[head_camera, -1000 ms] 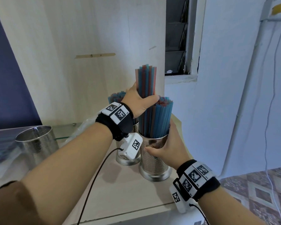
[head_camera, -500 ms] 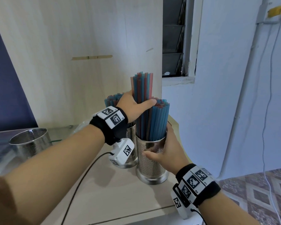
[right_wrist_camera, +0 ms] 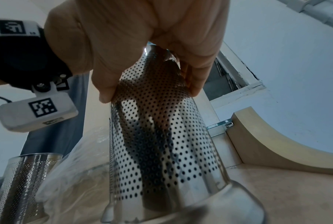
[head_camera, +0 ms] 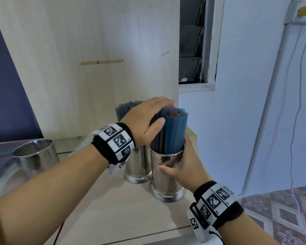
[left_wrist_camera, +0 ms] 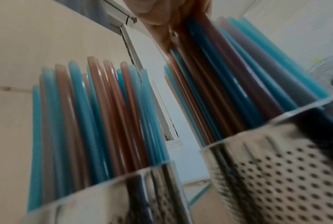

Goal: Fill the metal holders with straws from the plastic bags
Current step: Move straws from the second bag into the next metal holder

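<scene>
Three perforated metal holders stand on the pale wooden counter [head_camera: 99, 207]. Farthest left is the empty holder [head_camera: 36, 157], alone near the counter's left end, with crumpled clear plastic bags [head_camera: 0, 175] lying beside and in front of it; what is in the bags is too blurred to tell. Well to its right stand the other two, almost touching. The rear holder [head_camera: 138, 167] is packed with upright blue and reddish straws [left_wrist_camera: 96, 115] and is partly hidden behind the left wrist.

The left hand [head_camera: 145, 121] lies over the top of the front bundle of straws [head_camera: 173, 131], fingers stretched nearly flat across the tips and thumb against the bundle's near side; it rests on them with a wide, loose spread and does not squeeze them. The bundle stands in the front holder [head_camera: 166, 181], its tips level with those of the rear batch.

The right hand [head_camera: 184, 167] wraps the upper part of the front holder, thumb on the near face and fingers round the far side, a firm hold on the metal wall.

Behind everything a light wood panel [head_camera: 95, 50] rises close to the rear holder. The counter's front edge runs just below the right wrist, and its curved right end lies close beside the front holder, past which the blue wall [head_camera: 245, 121] and patterned floor [head_camera: 281, 218] show. Bare counter lies in front of the holders and between the empty one and the pair.
</scene>
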